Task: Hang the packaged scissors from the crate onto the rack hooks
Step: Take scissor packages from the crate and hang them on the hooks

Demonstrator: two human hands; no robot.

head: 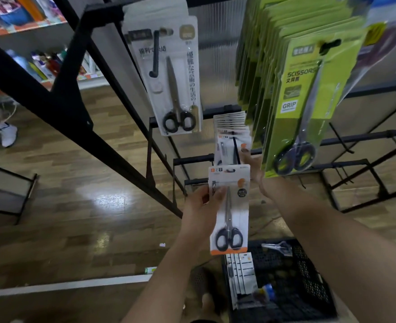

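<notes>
Black metal-frame rack (80, 108) carries a crowded row of white-and-orange scissor cards (229, 127) on a thin black hook (235, 148); black perforated plastic crate (308, 276) sits below. Left hand (201, 206) pinches one white-and-orange carded pack of black-handled scissors (230, 210) by its edge, just below that hook; right hand (256, 173) is at the row, fingers partly hidden, closure undeterminable. Likely risk: slot misses the hook tip on the crowded row, and the pack slips from the pinch.

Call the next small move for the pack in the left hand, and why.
Probably lift the white-and-orange carded pack of black-handled scissors, gripped by the left hand, until its hang slot meets the black hook carrying the matching stack. The pack sits just below that hook; the right hand is at the stack.
</notes>
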